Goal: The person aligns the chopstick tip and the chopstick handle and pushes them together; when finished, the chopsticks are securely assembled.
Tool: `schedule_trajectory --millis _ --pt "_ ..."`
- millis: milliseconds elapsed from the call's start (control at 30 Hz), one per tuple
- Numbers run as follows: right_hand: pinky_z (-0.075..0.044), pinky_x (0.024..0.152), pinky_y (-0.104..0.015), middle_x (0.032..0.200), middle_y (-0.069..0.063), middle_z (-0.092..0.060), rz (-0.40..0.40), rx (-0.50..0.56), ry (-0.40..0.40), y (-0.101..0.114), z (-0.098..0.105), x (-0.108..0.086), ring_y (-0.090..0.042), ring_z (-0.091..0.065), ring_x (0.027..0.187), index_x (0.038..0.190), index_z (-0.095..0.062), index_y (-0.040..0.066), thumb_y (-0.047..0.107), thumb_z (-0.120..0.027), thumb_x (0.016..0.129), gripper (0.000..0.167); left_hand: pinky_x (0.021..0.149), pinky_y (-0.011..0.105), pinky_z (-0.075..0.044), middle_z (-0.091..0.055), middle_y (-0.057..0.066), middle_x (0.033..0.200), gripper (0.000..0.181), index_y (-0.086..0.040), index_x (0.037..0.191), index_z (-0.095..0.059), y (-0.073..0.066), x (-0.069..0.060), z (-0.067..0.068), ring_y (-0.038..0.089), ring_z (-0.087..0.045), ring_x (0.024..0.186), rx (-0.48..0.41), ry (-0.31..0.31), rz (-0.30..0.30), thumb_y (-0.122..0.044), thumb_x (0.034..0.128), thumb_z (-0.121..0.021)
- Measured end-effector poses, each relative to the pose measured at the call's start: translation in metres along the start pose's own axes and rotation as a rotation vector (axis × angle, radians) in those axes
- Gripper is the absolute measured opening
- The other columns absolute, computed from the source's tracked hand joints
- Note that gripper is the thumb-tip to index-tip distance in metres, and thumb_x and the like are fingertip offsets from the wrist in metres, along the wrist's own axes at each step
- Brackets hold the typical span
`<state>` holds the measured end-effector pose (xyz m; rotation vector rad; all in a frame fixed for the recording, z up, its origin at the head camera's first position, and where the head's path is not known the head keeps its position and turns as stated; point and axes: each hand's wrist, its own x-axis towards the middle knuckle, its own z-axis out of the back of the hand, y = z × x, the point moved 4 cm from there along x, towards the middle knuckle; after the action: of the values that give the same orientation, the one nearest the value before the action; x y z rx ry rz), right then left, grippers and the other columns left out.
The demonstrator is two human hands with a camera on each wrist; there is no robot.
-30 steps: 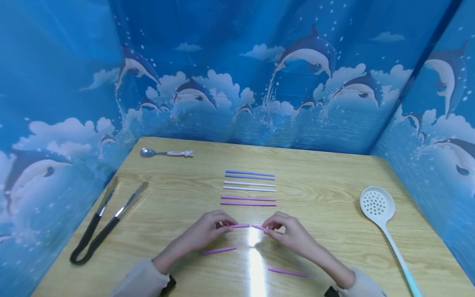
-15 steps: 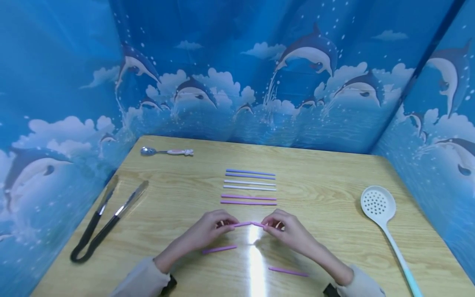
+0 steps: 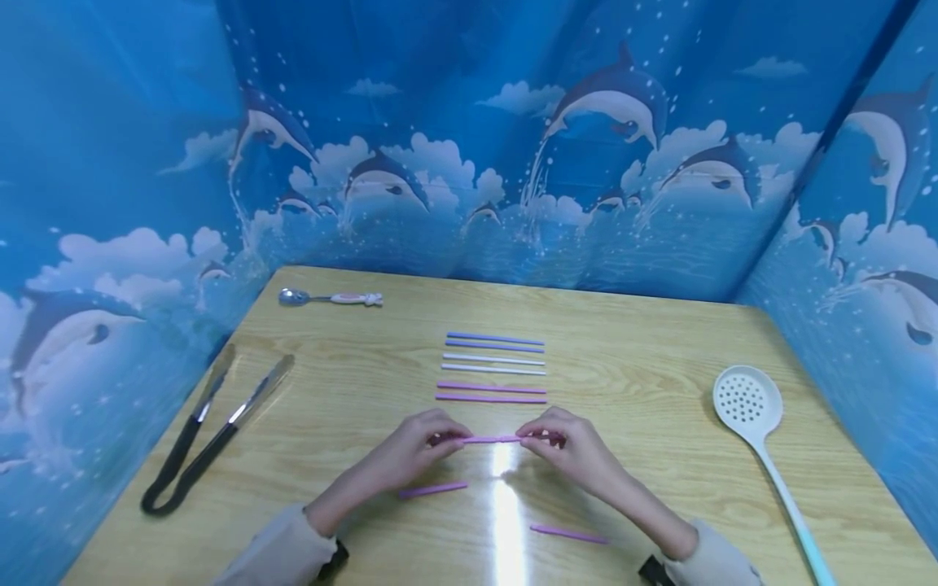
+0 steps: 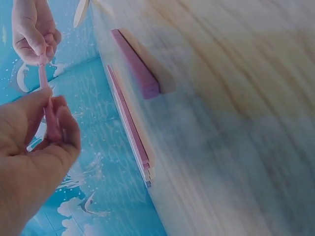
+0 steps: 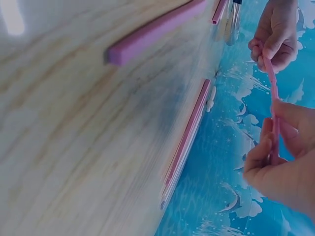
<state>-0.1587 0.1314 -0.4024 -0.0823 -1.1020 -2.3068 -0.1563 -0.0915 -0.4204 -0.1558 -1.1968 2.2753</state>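
My left hand point(image 3: 421, 443) pinches one short pink stick point(image 3: 478, 439) between thumb and fingers. Opposite it, my right hand point(image 3: 575, 452) pinches a second short pink stick point(image 5: 274, 128). Their inner ends meet in a nearly straight line above the table, with a seam visible in the right wrist view. Fingers hide the outer ends. Below the left hand lies a loose short pink stick point(image 3: 434, 490), and another short pink piece point(image 3: 568, 534) lies below the right hand. Beyond the hands, two long pink sticks point(image 3: 491, 399), two white sticks point(image 3: 494, 369) and two blue-violet sticks point(image 3: 495, 347) lie parallel.
Black-handled tongs point(image 3: 192, 456) lie spread on the left of the wooden table point(image 3: 623, 350). A small spoon point(image 3: 330, 299) is at the back left. A white skimmer point(image 3: 747, 399) with a turquoise handle end lies on the right. A dolphin-print curtain point(image 3: 469, 163) surrounds the table's back and sides.
The two held pink sticks were apart with a small gap; their inner ends then came together at an angle and now line up almost straight. The other things lie where they were.
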Motion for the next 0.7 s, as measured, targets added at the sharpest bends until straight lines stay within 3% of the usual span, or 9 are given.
schedule_trajectory --millis 200,433,567,700 --pt "-0.04 0.048 -0.015 0.077 0.004 -0.063 -0.007 -0.002 0.004 0.0011 -0.0032 -0.0007 0.003 -0.04 0.059 0.091 -0.072 0.005 0.011 -0.071 0.083 0.01 0.067 0.018 -0.052 -0.063 0.002 0.09 0.019 -0.002 0.106 -0.068 -0.0014 0.0003 -0.0008 0.003 -0.053 0.076 -0.029 -0.012 0.008 -0.012 0.0905 -0.062" --pt "-0.038 0.046 -0.014 0.074 0.006 -0.061 0.07 0.011 -0.071 0.0029 -0.0033 -0.0003 0.004 -0.038 0.059 0.087 -0.073 0.006 0.007 -0.072 0.08 0.007 0.061 0.018 -0.051 -0.064 0.002 0.088 0.02 -0.002 0.106 -0.068 -0.0025 0.0008 -0.0011 0.001 -0.052 0.071 -0.049 -0.027 0.01 -0.015 0.0923 -0.06" --pt "-0.038 0.046 -0.014 0.074 0.006 -0.061 0.11 0.017 -0.099 0.0051 -0.0027 -0.0007 0.004 -0.038 0.059 0.087 -0.072 0.006 0.005 -0.072 0.08 0.007 0.061 0.018 -0.052 -0.065 0.004 0.087 0.019 -0.001 0.105 -0.068 -0.0051 0.0005 0.0012 0.0 -0.053 0.07 -0.046 -0.041 -0.029 -0.013 0.0922 -0.06" --pt "-0.038 0.046 -0.015 0.074 0.005 -0.061 0.149 0.018 -0.127 0.0085 -0.002 -0.0015 0.003 -0.039 0.059 0.087 -0.072 0.006 0.002 -0.072 0.079 0.009 0.059 0.018 -0.051 -0.066 0.005 0.087 0.017 0.0 0.103 -0.069 -0.0091 -0.0007 0.0044 0.001 -0.053 0.069 -0.032 -0.075 -0.119 -0.009 0.0899 -0.062"
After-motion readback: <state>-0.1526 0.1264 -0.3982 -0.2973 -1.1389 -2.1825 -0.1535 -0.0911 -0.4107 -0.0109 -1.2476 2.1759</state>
